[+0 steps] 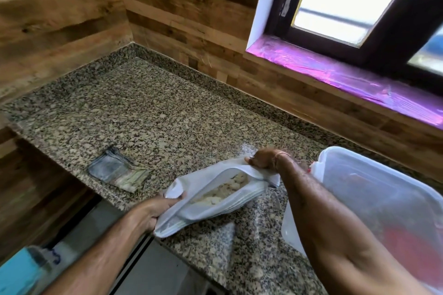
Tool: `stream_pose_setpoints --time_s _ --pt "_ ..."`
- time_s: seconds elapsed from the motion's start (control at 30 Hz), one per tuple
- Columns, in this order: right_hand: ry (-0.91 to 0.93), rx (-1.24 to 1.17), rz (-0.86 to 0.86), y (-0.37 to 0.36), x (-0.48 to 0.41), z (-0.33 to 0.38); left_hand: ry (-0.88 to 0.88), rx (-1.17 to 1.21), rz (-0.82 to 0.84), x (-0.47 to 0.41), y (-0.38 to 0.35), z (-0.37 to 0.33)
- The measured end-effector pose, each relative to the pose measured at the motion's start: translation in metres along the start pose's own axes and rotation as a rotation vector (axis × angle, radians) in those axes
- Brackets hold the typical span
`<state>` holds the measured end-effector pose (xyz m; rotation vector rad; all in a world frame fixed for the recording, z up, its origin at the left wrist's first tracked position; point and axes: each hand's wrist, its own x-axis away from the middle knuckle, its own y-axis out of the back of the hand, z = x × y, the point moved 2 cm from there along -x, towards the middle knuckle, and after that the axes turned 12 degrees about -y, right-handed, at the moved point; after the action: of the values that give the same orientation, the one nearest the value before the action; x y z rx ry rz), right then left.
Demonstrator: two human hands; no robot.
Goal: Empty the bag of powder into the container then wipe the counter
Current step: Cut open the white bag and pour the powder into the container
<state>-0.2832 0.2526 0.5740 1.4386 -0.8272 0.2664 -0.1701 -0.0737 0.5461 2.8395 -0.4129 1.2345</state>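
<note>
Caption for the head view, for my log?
Left hand and right hand hold a white bag of powder open at the granite counter, between a folded cloth and a clear container.

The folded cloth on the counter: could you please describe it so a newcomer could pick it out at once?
Start at the speckled granite counter under the wood-panelled walls. Near its front edge, left of the white bag, lies the folded cloth. It alone is flat, faded blue-grey and denim-like, touched by nothing.

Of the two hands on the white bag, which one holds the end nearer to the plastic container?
The right hand: it pinches the far end of the bag, beside the container. The left hand grips the near end.
</note>
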Motion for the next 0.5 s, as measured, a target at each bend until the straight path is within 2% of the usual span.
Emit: stream_pose_setpoints --time_s 0.13,0.3,0.43,0.5 --pt "0.037 -0.133 0.017 0.006 0.010 0.003 -0.122 0.108 -0.058 -0.015 0.016 0.006" --pt "0.071 -0.248 0.004 0.046 0.044 0.001 -0.207 0.080 -0.107 0.009 0.009 -0.027" --pt "0.097 -0.403 -0.145 0.101 0.082 -0.017 -0.344 0.234 -0.029 0.022 0.005 -0.077" --pt "0.127 -0.612 -0.202 0.127 0.101 -0.039 -0.401 0.279 0.052 0.029 -0.008 -0.109"
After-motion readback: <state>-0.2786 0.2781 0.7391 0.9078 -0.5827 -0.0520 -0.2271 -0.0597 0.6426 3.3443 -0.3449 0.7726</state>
